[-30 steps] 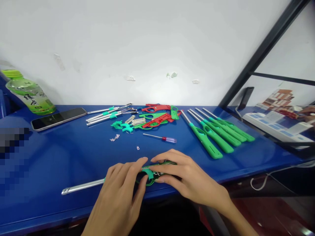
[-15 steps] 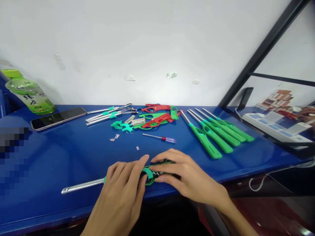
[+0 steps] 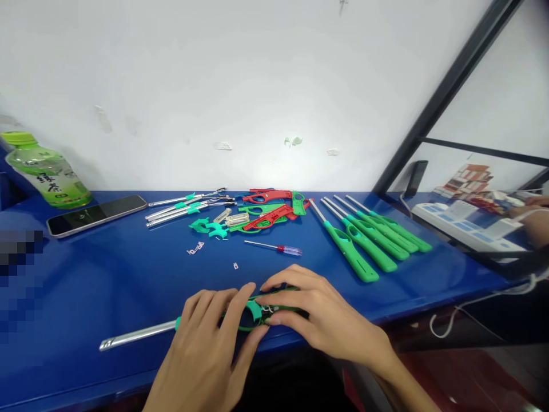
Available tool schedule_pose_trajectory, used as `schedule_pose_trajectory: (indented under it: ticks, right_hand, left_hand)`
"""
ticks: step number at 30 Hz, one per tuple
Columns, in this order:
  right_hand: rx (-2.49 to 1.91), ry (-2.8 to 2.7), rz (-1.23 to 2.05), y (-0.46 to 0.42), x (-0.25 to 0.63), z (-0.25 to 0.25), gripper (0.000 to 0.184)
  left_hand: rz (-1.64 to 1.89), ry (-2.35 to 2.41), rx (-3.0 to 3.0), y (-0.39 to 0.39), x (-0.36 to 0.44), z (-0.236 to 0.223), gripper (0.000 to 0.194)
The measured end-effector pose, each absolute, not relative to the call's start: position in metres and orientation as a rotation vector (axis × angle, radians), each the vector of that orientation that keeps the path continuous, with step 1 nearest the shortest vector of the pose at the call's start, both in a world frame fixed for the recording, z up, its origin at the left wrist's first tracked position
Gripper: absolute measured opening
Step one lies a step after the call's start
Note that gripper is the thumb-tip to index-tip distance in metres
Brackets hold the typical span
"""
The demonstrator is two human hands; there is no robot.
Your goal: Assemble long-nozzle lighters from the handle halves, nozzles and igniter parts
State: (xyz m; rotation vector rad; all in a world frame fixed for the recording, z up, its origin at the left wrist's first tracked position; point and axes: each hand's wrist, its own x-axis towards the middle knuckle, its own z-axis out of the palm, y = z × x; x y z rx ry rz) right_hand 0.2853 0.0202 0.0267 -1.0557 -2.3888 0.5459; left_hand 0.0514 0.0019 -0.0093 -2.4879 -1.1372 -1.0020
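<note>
At the table's front edge lies a green gas lighter (image 3: 254, 309), its handle open and small inner parts showing. Its silver tube points left. My left hand (image 3: 210, 337) is closed around the handle near the tube, the thumb at the lower rim by the trigger. My right hand (image 3: 315, 312) grips the rear part of the handle, fingertips pressing near the trigger and a white wire; the palm hides the handle's end. Beyond the hands are a screwdriver (image 3: 289, 250) with a clear purple handle and a tiny pale part (image 3: 235, 265).
Green lighters (image 3: 360, 252) lie in a row at right. Silver tubes (image 3: 171, 214) with wires, turquoise triggers (image 3: 218, 230) and red casing halves (image 3: 274, 217) lie by the wall. A phone (image 3: 96, 216) and a bottle (image 3: 49, 174) stand left. Another person's hand (image 3: 536, 223) shows far right.
The view has shifted slightly. My left thumb has moved right along the lower rim, away from the trigger's underside. My right hand keeps its grip with small fingertip shifts.
</note>
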Motion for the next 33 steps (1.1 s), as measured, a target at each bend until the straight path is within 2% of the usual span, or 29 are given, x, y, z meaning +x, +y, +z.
schedule_pose_trajectory:
  ticks: [10,14,17,20,24,26,33]
  right_hand:
    - [-1.059,-2.257,0.273,0.022,0.288,0.030,0.023]
    - [-1.077,-2.225,0.034,0.053,0.298,0.053,0.019]
    - [-1.335,-2.417,-0.200,0.092,0.310,0.076,0.027]
    - [-1.515,-2.470,-0.219,0.138,0.323,0.092,0.044]
    - [-1.810,-2.372,-0.251,0.192,0.336,0.085,0.035]
    - [-1.910,-2.321,-0.242,0.209,0.340,0.074,0.036]
    - [-2.033,-2.303,-0.059,0.221,0.350,0.052,0.036]
  left_hand:
    - [-0.994,-1.199,-2.481,0.003,0.048,-0.015,0.033]
    - [-1.020,-1.229,-2.448,0.002,0.049,-0.016,0.032]
    - [-1.010,-1.237,-2.446,0.001,0.049,-0.015,0.032]
    - [-1.033,-1.228,-2.448,0.001,0.049,-0.014,0.031]
    - [-1.056,-1.226,-2.439,0.001,0.049,-0.014,0.031]
    - [-1.045,-1.221,-2.443,0.001,0.049,-0.014,0.032]
    - [-1.060,-1.207,-2.457,0.001,0.048,-0.013,0.028]
